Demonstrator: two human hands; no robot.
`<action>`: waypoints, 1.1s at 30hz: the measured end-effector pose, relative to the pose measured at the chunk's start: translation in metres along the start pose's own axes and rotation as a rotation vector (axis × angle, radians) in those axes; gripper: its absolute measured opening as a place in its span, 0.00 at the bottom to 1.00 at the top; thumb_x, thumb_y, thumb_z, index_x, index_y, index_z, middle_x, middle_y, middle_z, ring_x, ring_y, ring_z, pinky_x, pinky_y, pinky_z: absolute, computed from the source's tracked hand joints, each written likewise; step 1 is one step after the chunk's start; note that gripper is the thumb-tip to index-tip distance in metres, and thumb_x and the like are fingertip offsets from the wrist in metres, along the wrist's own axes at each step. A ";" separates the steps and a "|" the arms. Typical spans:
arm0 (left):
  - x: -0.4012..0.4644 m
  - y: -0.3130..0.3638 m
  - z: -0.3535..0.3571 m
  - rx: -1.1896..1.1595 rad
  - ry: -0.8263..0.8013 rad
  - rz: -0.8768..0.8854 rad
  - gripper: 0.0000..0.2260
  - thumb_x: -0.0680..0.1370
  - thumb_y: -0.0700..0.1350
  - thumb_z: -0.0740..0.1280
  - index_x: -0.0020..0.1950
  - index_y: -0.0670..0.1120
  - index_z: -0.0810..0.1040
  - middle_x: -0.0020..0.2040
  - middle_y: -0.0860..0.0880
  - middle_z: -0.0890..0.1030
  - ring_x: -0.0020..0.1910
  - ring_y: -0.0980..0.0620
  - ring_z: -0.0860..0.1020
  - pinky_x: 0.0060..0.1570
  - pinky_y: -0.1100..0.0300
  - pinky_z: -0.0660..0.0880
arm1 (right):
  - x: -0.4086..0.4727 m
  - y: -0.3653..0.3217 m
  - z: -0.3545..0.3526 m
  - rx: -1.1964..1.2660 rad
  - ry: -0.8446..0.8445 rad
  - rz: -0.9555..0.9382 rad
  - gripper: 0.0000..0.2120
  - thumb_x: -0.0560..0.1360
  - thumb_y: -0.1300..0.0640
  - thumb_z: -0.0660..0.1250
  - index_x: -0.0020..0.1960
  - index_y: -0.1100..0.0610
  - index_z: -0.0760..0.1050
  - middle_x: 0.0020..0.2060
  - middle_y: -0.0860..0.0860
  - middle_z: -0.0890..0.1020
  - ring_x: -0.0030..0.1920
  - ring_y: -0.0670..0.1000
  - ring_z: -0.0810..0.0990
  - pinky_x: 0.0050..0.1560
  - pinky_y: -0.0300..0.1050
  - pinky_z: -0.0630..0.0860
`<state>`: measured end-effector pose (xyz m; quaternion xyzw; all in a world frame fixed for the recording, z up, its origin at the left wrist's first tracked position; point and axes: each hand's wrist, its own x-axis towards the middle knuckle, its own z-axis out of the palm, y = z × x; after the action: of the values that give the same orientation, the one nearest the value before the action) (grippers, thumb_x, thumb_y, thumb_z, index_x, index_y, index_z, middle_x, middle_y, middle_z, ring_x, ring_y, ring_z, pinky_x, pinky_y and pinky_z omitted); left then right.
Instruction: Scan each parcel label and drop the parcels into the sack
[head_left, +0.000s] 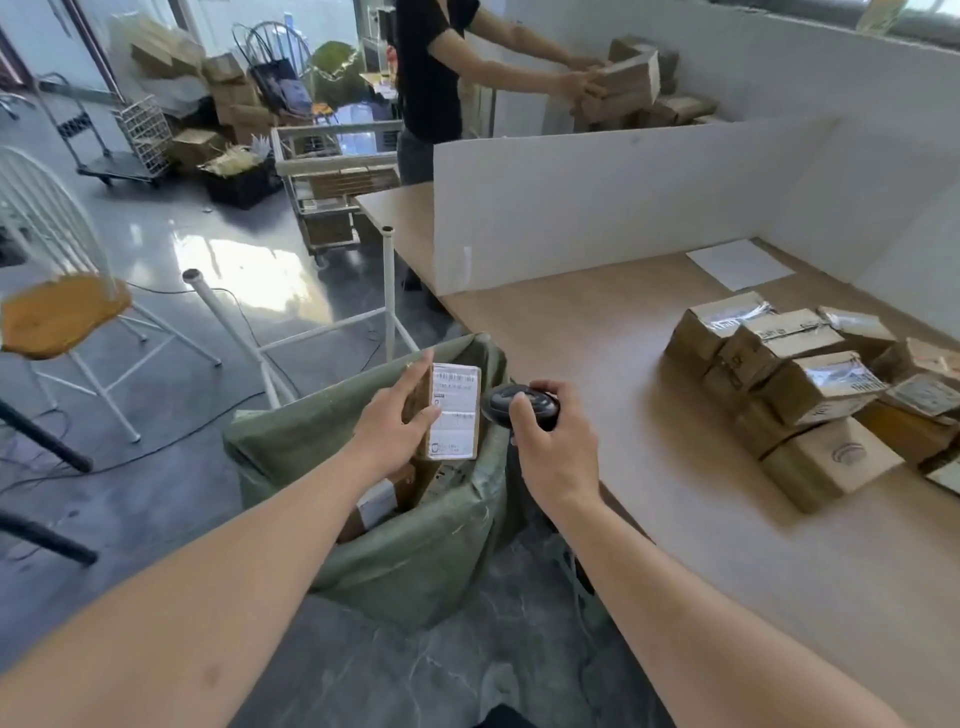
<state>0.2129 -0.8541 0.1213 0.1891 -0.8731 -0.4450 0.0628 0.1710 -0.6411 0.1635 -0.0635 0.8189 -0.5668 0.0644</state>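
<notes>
Left hand (397, 423) grips a small brown cardboard parcel with a white label (451, 412) above the open green woven sack (415, 561). Right hand (553, 441), at the parcel's 3 o'clock, holds a black handheld scanner (501, 404). More taped cardboard parcels (810, 395) lie on the wooden bench (597, 332).

The left hand (397, 421) holds a labelled parcel (451, 411) over the green sack (415, 561). The right hand (553, 441) grips a black scanner (506, 402) beside it.

counter (597, 332): light wood | on it: heap of taped cardboard parcels (810, 384) at right, white sheet (740, 264) farther back, upright white divider board (597, 208) | floor (171, 467): green sack (415, 561) beside counter edge
</notes>
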 end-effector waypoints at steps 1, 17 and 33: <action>0.004 -0.011 -0.004 0.014 -0.010 -0.025 0.33 0.85 0.50 0.67 0.80 0.75 0.53 0.75 0.46 0.73 0.73 0.46 0.72 0.75 0.47 0.66 | 0.006 0.004 0.010 -0.013 -0.018 0.003 0.11 0.80 0.40 0.69 0.61 0.40 0.75 0.50 0.40 0.83 0.51 0.46 0.84 0.52 0.51 0.83; 0.077 -0.151 0.048 0.030 -0.246 -0.319 0.33 0.71 0.47 0.80 0.63 0.76 0.68 0.65 0.53 0.78 0.65 0.49 0.77 0.67 0.45 0.75 | 0.100 0.089 0.116 -0.115 -0.204 0.246 0.12 0.82 0.43 0.68 0.64 0.41 0.75 0.49 0.38 0.82 0.49 0.40 0.82 0.48 0.42 0.77; 0.088 -0.179 0.066 0.095 -0.242 -0.131 0.32 0.73 0.44 0.76 0.69 0.68 0.68 0.61 0.54 0.71 0.60 0.54 0.73 0.59 0.56 0.71 | 0.082 0.115 0.139 -0.103 -0.041 0.385 0.10 0.82 0.44 0.69 0.62 0.39 0.76 0.47 0.38 0.85 0.48 0.39 0.83 0.52 0.44 0.80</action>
<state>0.1623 -0.9339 -0.0671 0.1934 -0.8803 -0.4257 -0.0809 0.1111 -0.7432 0.0041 0.0794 0.8423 -0.5000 0.1851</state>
